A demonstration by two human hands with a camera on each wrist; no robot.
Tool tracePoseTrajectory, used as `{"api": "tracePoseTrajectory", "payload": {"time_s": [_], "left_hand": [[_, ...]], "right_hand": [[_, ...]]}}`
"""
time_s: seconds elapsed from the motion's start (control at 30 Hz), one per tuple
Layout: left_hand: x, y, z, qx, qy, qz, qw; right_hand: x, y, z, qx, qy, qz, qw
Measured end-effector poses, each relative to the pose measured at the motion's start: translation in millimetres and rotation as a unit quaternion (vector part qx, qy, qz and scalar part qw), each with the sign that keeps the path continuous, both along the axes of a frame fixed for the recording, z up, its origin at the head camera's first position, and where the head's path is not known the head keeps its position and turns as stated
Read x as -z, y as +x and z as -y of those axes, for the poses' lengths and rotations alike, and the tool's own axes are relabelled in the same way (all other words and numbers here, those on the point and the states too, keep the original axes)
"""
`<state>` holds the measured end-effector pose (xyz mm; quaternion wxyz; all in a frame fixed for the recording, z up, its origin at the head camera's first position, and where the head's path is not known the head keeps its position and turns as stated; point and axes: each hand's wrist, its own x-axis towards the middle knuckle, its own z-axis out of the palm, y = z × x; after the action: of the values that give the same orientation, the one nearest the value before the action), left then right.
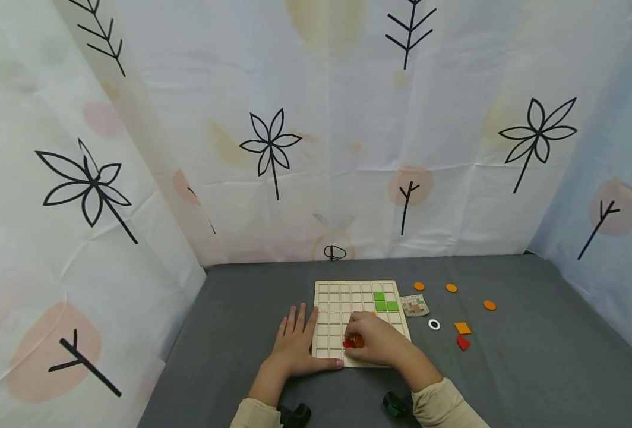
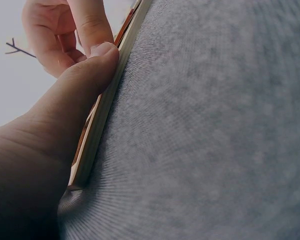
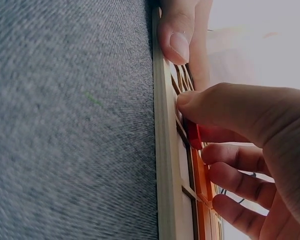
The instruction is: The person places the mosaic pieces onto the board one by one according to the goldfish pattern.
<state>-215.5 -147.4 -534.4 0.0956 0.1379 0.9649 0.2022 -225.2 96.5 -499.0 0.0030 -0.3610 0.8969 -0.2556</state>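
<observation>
Red piece: the small red piece sits on the wooden board, towards its near edge, at the tips of the right thumb and index finger.
Right hand: the right hand reaches over the board from the right and pinches the red piece between thumb and index finger; the other fingers are bent and spaced apart.
Orange by the hand: an orange piece lies right beside the red one, partly covered by the fingers; a bit of orange shows past the knuckles, its shape hidden.
Board: the gridded board lies flat, its far right area holding three green squares in an L.
Left hand: the left hand grips nothing, its fingers straight and spread along the board's left edge, its thumb stretched along the near edge.
Card: a small patterned card is just beside the board's right edge.
Loose pieces: further right lie a white ring, an orange square, a red pointed piece just beside that square, and three orange discs well apart.
Surface: grey cloth.
Backdrop: pale fabric printed with black leaf sprigs.
</observation>
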Motion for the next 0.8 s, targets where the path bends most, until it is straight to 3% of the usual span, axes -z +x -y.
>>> {"api": "tracePoseTrajectory", "payload": {"time_s": [0.4, 0.8], "left_hand": [[0.7, 0.5, -0.3, -0.006, 0.005, -0.001, 1.0000], [0.6, 0.2, -0.1, -0.001, 0.003, -0.004, 1.0000]], "right_hand": [[3.4, -2.5, -2.6, -0.014, -0.005, -0.001, 1.000], [5.1, -4.0, -2.4, 0.001, -0.007, 0.003, 1.000]]}}
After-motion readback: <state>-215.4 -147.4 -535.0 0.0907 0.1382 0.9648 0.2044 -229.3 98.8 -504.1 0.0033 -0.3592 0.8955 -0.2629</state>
